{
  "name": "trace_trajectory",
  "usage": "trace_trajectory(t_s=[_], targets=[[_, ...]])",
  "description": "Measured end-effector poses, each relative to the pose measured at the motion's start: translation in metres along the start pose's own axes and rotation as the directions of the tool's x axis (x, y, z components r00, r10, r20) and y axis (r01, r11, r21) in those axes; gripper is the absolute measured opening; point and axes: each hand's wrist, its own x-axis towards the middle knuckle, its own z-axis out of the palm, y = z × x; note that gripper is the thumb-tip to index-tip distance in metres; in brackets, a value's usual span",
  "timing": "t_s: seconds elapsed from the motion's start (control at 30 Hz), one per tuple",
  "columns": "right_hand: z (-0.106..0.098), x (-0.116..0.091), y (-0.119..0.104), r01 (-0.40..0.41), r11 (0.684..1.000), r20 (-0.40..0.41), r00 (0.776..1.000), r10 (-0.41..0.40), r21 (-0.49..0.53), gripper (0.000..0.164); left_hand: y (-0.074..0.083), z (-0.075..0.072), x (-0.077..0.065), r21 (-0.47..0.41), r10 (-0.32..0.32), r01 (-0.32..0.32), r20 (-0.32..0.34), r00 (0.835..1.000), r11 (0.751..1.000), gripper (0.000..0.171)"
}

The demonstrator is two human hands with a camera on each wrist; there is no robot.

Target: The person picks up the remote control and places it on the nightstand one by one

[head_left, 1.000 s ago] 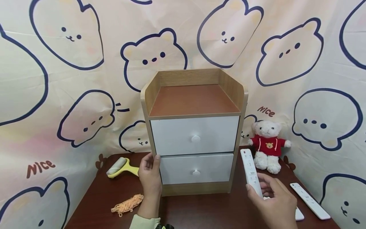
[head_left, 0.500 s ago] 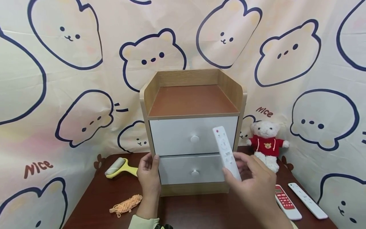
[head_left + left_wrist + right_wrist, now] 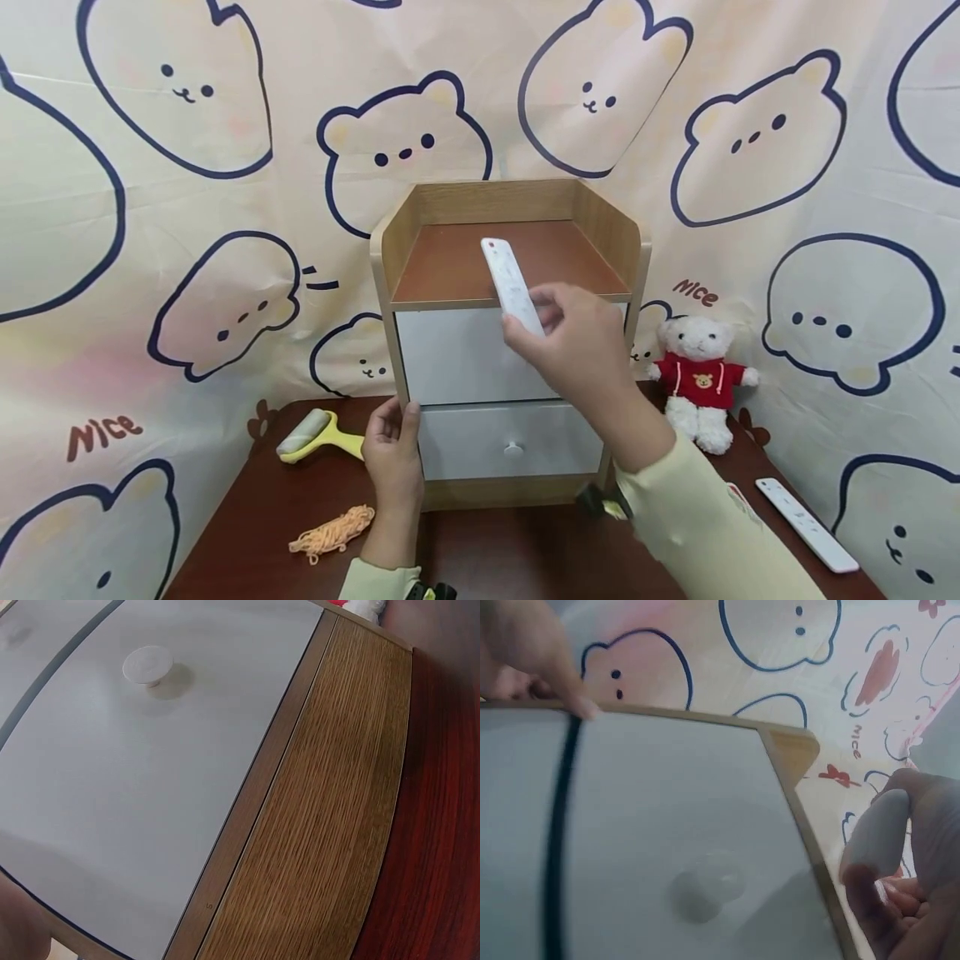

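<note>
A small wooden cabinet (image 3: 495,203) with two white drawers stands upright on the table, both drawers closed. My left hand (image 3: 393,462) grips its left side edge near the gap between the drawers, thumb at the front. Between thumb and fingers of my right hand (image 3: 577,342) is a white remote control (image 3: 512,287), its buttons facing me. It is raised in front of the cabinet and overlaps the brown top shelf (image 3: 442,262) in the head view. The lower drawer's round knob (image 3: 148,664) shows in the left wrist view; the upper knob (image 3: 720,876) appears in the right wrist view.
On the dark table (image 3: 487,550), a yellow-handled lint roller (image 3: 322,437) and a bundle of orange cord (image 3: 332,533) lie at left. A white teddy bear in red (image 3: 703,383) sits at right, behind another white remote (image 3: 806,525). My right sleeve mostly covers a red-and-white remote (image 3: 738,497).
My right hand has carried the white remote leftward and up, from beside the cabinet to the height of its top shelf. My left hand stays on the cabinet's edge.
</note>
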Motion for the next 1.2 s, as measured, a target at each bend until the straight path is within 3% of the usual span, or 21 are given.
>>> trace_trajectory(t_s=[0.23, 0.43, 0.57, 0.83, 1.2], targets=[[0.004, 0.052, -0.04, -0.04, 0.988, 0.116, 0.992, 0.057, -0.147, 0.051, 0.002, 0.001, 0.0, 0.014, 0.011, -0.011, 0.004, 1.0, 1.0, 0.031], [0.018, 0.091, -0.065, -0.105, 0.972, 0.256, 0.954, 0.158, -0.209, 0.036, 0.001, 0.002, 0.002, 0.019, 0.019, -0.019, -0.001, 1.0, 1.0, 0.03], [0.032, 0.108, -0.071, -0.143, 0.965, 0.306, 0.929, 0.207, -0.219, 0.035, -0.001, 0.001, 0.002, 0.025, 0.021, -0.02, -0.011, 1.0, 0.999, 0.029], [0.055, 0.121, -0.075, -0.155, 0.955, 0.351, 0.905, 0.24, -0.252, 0.037, 0.0, 0.001, -0.001, 0.037, 0.021, -0.02, -0.017, 1.0, 0.999, 0.03], [0.071, 0.116, -0.083, -0.09, 0.952, 0.33, 0.925, 0.188, -0.291, 0.041, 0.0, 0.004, -0.002, 0.02, 0.023, -0.022, -0.023, 0.999, 1.0, 0.029]])
